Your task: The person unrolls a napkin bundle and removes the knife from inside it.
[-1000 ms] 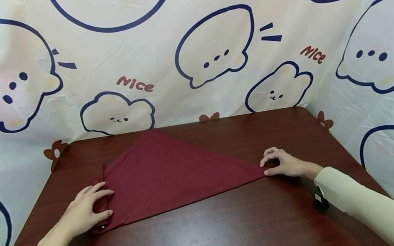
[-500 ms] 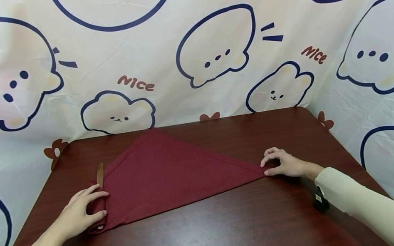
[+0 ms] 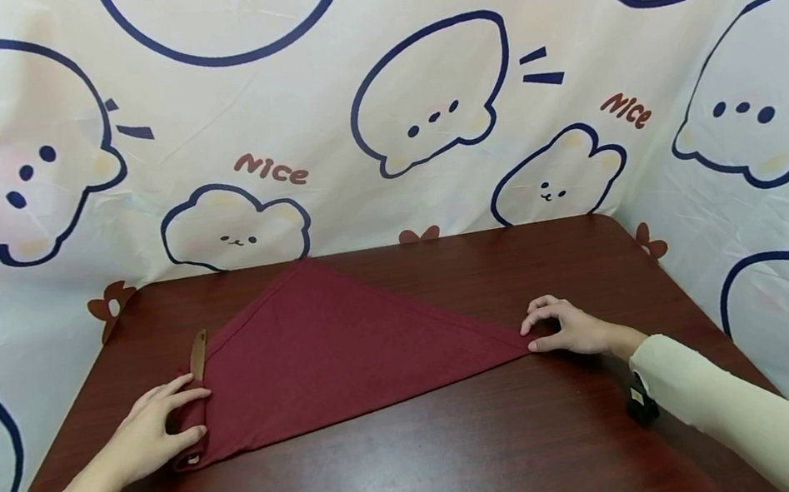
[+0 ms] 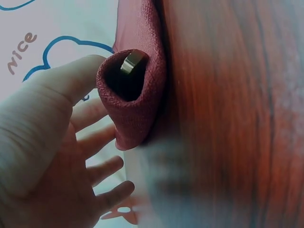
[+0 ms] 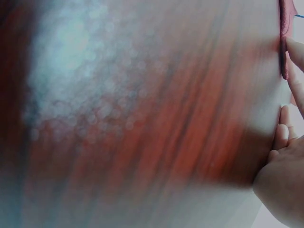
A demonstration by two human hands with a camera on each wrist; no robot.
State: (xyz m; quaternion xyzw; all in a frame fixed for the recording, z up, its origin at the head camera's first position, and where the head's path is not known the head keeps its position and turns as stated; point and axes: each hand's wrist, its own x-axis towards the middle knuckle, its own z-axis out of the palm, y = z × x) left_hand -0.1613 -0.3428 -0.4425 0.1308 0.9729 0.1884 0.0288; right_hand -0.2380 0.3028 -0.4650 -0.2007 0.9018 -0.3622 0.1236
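Observation:
A dark red cloth [image 3: 334,355], folded into a triangle, lies flat on the table. Its left end is rolled into a tube [image 3: 187,418]. From the tube's far end sticks a flat brown piece with a rounded tip [image 3: 199,353]. Inside the near end, the left wrist view shows a shiny metallic end [image 4: 134,61]; the rest of it is hidden. My left hand [image 3: 144,432] rests on the roll, thumb and fingertips touching it, the fingers fairly straight and spread in the left wrist view. My right hand [image 3: 572,326] pinches the cloth's right corner between thumb and forefinger.
The brown wood-grain table [image 3: 412,479] has a back edge against a hanging sheet [image 3: 331,120] printed with cartoon outlines. Similar sheets hang at both sides. A small dark device sits on each wrist.
The roll and my left hand have shifted leftward, widening the flat part of the cloth. More of the brown piece's broad face now shows. My right hand stays put at the corner.

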